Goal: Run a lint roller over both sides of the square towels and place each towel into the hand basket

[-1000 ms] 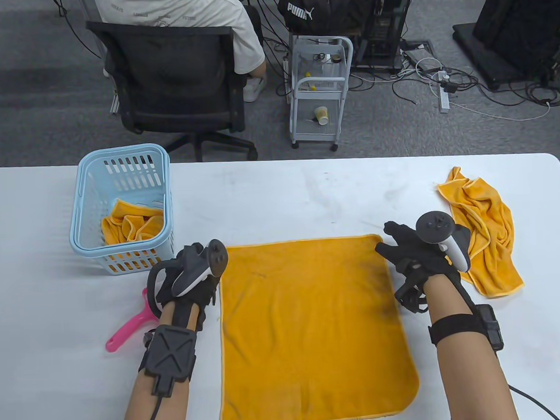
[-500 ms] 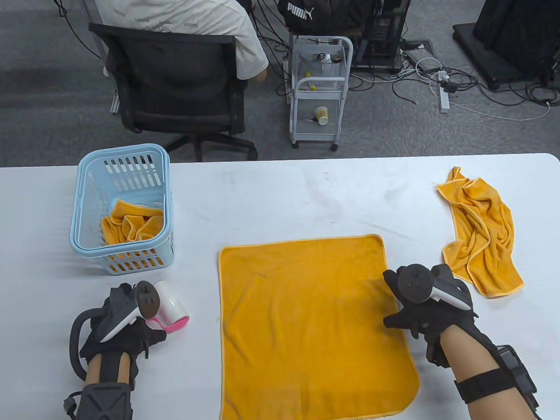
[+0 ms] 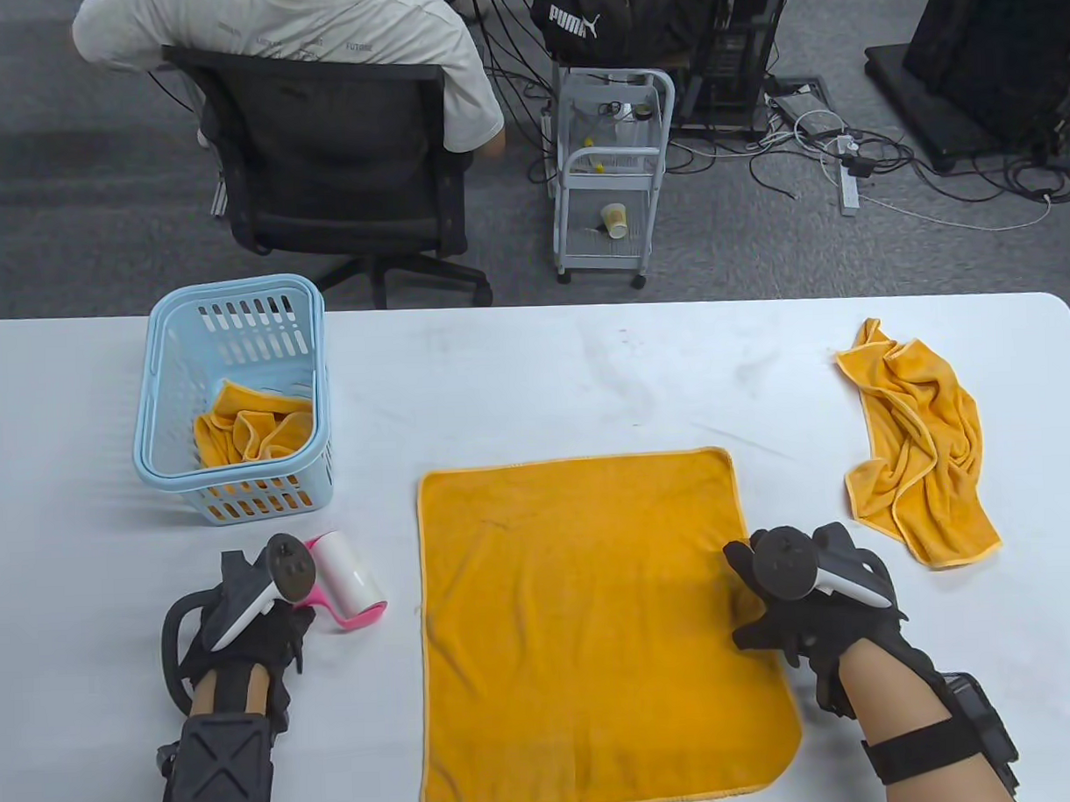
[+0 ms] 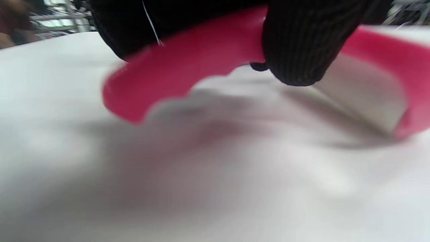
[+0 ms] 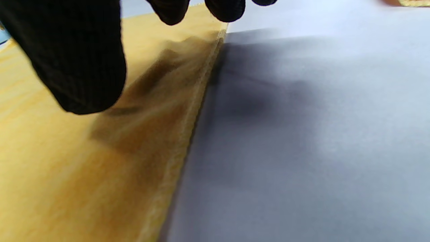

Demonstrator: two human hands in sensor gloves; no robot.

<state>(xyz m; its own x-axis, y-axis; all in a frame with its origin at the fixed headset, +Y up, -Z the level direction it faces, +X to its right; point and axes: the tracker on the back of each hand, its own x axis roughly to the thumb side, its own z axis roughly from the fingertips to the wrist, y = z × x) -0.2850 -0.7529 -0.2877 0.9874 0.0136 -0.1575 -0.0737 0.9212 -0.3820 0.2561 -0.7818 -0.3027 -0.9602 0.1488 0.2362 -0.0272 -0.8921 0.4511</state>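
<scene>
1. Lint roller: near the desk's front left, its pink handle is mostly hidden under your left hand, whose grip is closed round it.
2. Your right hand rests loose-fingered on the flat towel's right hem.
3. Three plush orange towels: one flat, one crumpled by the right edge, one in the slotted blue basket.

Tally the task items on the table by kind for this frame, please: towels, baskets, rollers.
Orange towels: 3 (flat towel, crumpled towel, towel in the basket)
Blue hand basket: 1
Pink lint roller: 1, held in the left hand
Total: 5
</scene>
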